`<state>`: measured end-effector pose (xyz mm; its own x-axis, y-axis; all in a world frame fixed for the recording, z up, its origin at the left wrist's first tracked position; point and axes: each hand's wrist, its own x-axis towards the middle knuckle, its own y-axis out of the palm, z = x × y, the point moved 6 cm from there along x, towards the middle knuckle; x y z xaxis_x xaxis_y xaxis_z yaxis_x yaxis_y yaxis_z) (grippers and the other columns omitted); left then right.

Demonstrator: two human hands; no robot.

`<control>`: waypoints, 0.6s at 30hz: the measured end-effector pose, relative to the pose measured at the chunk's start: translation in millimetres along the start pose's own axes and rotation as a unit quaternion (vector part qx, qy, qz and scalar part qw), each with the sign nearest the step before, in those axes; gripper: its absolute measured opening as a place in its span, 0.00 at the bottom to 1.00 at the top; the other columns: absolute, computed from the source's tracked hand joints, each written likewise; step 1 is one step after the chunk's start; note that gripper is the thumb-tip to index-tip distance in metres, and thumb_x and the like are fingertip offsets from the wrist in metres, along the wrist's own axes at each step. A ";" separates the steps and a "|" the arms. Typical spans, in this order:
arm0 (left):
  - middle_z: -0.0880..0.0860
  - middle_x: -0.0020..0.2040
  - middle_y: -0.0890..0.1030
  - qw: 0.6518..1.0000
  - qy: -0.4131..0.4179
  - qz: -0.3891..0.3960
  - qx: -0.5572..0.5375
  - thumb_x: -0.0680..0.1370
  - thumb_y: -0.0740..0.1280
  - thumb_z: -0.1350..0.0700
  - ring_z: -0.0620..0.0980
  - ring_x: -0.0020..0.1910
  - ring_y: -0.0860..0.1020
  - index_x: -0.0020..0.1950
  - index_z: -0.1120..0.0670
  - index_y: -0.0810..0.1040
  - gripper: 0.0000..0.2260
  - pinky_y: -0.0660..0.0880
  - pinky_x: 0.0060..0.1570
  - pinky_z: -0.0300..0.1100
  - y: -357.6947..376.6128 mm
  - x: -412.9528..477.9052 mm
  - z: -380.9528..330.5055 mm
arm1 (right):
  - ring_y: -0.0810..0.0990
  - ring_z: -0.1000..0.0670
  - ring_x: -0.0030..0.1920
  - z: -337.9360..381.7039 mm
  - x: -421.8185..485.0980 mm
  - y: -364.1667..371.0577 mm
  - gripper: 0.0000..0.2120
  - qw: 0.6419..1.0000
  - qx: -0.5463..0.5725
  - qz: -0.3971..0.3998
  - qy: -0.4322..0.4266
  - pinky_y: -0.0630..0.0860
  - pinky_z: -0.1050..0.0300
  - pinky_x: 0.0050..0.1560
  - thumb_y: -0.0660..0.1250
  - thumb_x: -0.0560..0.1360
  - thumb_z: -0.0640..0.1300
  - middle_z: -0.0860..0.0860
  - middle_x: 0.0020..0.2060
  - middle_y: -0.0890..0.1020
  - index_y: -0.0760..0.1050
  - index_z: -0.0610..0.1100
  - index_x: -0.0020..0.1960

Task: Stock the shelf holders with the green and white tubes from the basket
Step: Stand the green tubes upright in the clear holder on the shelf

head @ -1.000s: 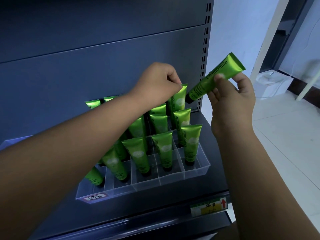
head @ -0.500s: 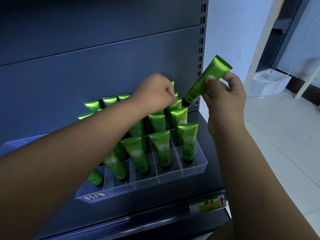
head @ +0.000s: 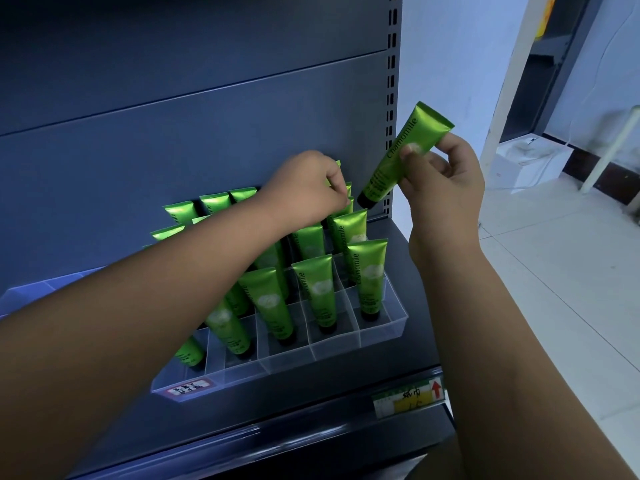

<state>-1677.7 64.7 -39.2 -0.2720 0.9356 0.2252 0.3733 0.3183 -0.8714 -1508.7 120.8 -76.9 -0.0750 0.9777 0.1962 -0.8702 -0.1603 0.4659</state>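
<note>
A clear plastic holder [head: 384,329] with divided slots stands on the dark shelf, filled with several green tubes [head: 317,289] standing cap down. My left hand [head: 304,188] reaches over the back right of the holder and pinches the top of a tube [head: 334,169] in the rear row; most of that tube is hidden by my fingers. My right hand [head: 446,181] holds another green tube [head: 403,154] tilted, black cap down, just right of the holder's back corner.
The shelf's dark back panel [head: 173,133] rises behind the holder, with a slotted upright [head: 391,98] at its right edge. A price label [head: 408,398] sits on the shelf's front rail. A white box [head: 530,164] stands on the tiled floor to the right.
My left hand has lowered its tube toward the back row of the holder. My right hand has turned its tube more upright and kept it near the upright.
</note>
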 end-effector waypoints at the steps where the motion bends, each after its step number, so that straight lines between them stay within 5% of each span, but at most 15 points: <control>1: 0.44 0.46 0.79 1.000 -0.002 -0.006 -0.005 0.74 0.76 0.56 0.46 0.46 0.77 0.45 0.53 0.85 0.03 0.73 0.46 0.40 -1.6 -0.2 1.5 | 0.77 0.47 0.43 1.9 -0.9 -0.1 0.09 1.000 0.006 0.002 -0.007 0.79 0.38 0.59 0.71 0.77 0.38 0.45 0.39 0.79 0.77 0.46 0.55; 4: 0.43 0.45 0.78 0.998 -0.004 -0.045 -0.052 0.76 0.75 0.56 0.40 0.41 0.75 0.51 0.53 0.83 0.06 0.71 0.42 0.36 -11.0 -3.0 6.0 | 0.80 0.49 0.46 12.9 -4.0 2.1 0.09 0.998 0.031 0.029 -0.041 0.79 0.45 0.57 0.70 0.78 0.36 0.50 0.39 0.83 0.76 0.45 0.56; 6: 0.42 0.43 0.80 0.987 0.018 -0.093 -0.132 0.77 0.73 0.58 0.37 0.40 0.76 0.55 0.53 0.82 0.07 0.72 0.46 0.33 -22.3 -8.0 3.6 | 0.82 0.47 0.51 21.8 -6.3 5.9 0.10 0.995 0.050 0.062 -0.057 0.77 0.38 0.65 0.69 0.78 0.34 0.47 0.44 0.85 0.75 0.43 0.57; 10: 0.54 0.45 0.86 0.944 0.082 -0.141 -0.287 0.80 0.69 0.59 0.44 0.40 0.78 0.58 0.51 0.78 0.07 0.73 0.43 0.35 -47.6 -28.3 -16.0 | 0.81 0.31 0.59 37.7 -11.3 24.0 0.13 0.983 0.048 0.160 -0.082 0.75 0.29 0.63 0.68 0.79 0.33 0.34 0.54 0.84 0.74 0.35 0.63; 15: 0.47 0.44 0.84 0.929 0.164 -0.162 -0.289 0.80 0.69 0.63 0.41 0.43 0.82 0.53 0.54 0.80 0.05 0.80 0.47 0.45 -68.1 -49.7 -39.6 | 0.82 0.30 0.58 43.5 -22.3 36.6 0.14 0.969 0.041 0.228 -0.086 0.76 0.29 0.61 0.68 0.79 0.33 0.33 0.53 0.83 0.75 0.33 0.63; 18: 0.48 0.44 0.84 0.935 0.157 -0.155 -0.279 0.80 0.70 0.62 0.41 0.41 0.82 0.51 0.52 0.81 0.05 0.75 0.40 0.35 -70.0 -55.4 -41.6 | 0.82 0.38 0.53 42.7 -27.4 37.0 0.15 0.971 0.053 0.220 -0.078 0.78 0.39 0.56 0.69 0.79 0.34 0.38 0.49 0.84 0.75 0.32 0.64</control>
<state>-1651.8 -3.0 27.5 -0.2023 0.7563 0.6221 0.7485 0.5291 -0.3998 -1518.0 82.3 -28.2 -0.3468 0.7805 0.5202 -0.7151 -0.5789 0.3918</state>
